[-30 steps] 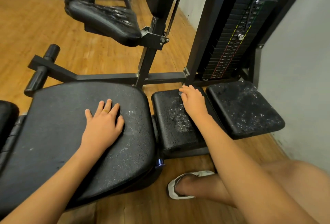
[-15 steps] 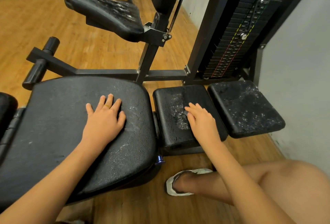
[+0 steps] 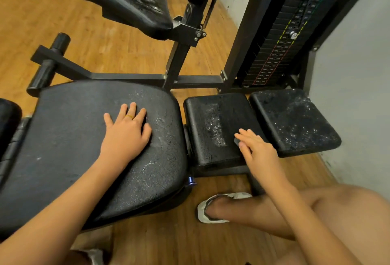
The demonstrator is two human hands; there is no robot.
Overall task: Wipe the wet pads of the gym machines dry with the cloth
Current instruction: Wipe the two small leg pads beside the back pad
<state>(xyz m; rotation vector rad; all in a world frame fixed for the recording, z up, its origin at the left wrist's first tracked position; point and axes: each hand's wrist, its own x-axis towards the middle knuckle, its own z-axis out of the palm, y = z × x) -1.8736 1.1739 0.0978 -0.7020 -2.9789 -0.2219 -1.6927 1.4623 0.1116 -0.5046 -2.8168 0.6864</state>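
The left hand [image 3: 126, 136] is laid flat on the large seat pad [image 3: 73, 148] with its fingers spread, and a gold ring [image 3: 129, 117] is worn on one finger. The right hand [image 3: 258, 152] is pressed palm-down on the near right part of the middle pad [image 3: 211, 155], its fingers straight and held close together. Of the cloth [image 3: 236, 141] only a small grey edge is seen, at the thumb side of the right hand. The rest is hidden under the palm, so its shape cannot be told.

Just left of the right fingertips, a strip of droplets [image 3: 213, 125] is left on the middle pad. Between the two hands, the right part of the seat pad is speckled with fine droplets.

To the right of the right hand, just beside the middle pad, the outer pad [image 3: 295, 121] is covered with scattered droplets. Beyond the left hand a black frame bar [image 3: 130, 76] and a roller grip [image 3: 48, 66] are seen, and further off a raised pad [image 3: 130, 5] with a wet sheen. Beyond the right hand a weight stack [image 3: 280, 38] is set against the wall [image 3: 358, 74]. Under the right forearm a foot in a pale sandal [image 3: 213, 207] is planted on the wooden floor [image 3: 31, 11].
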